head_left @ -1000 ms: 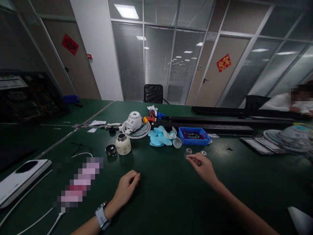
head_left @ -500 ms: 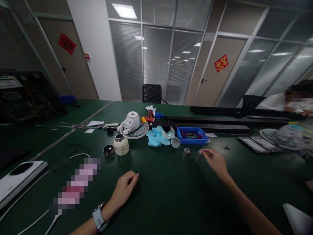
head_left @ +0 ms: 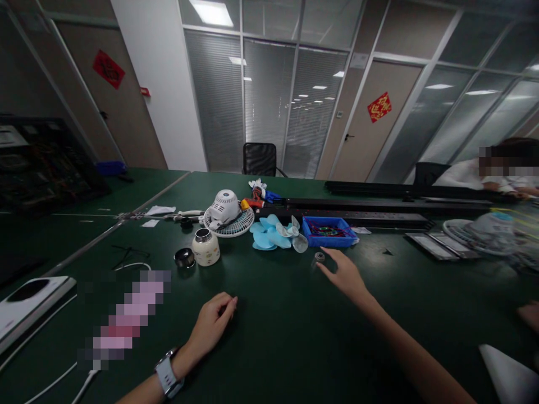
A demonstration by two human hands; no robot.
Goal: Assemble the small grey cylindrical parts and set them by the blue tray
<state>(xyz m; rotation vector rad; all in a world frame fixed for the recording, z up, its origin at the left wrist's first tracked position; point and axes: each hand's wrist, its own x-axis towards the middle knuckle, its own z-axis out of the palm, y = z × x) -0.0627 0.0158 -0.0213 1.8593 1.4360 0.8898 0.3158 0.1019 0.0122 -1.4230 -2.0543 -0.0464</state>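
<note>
My right hand [head_left: 346, 276] is open, with thumb and index finger apart around a small metal cylinder [head_left: 319, 257] standing on the green table. Whether the fingers touch it, I cannot tell. Another such cylinder is out of sight, perhaps behind the hand. My left hand [head_left: 214, 320], a watch [head_left: 168, 372] on its wrist, rests curled on the table with no object visible in it. Beyond it stand a cream, patterned vacuum jar [head_left: 206, 248], uncapped, and a black lid [head_left: 184, 257]. Light blue fan blades [head_left: 272, 233] lie further back.
A white fan body [head_left: 225, 206] lies on its grille behind the jar. The blue tray [head_left: 330, 232] holds wires. Long black rails [head_left: 353, 205] cross the back. A phone-like device [head_left: 31, 306] and cables are at left. Another person [head_left: 463, 175] sits far right.
My right hand has let go of one small cylinder and moved left to the other, its fingers now spread. My left hand stays put. The view has shifted slightly.
</note>
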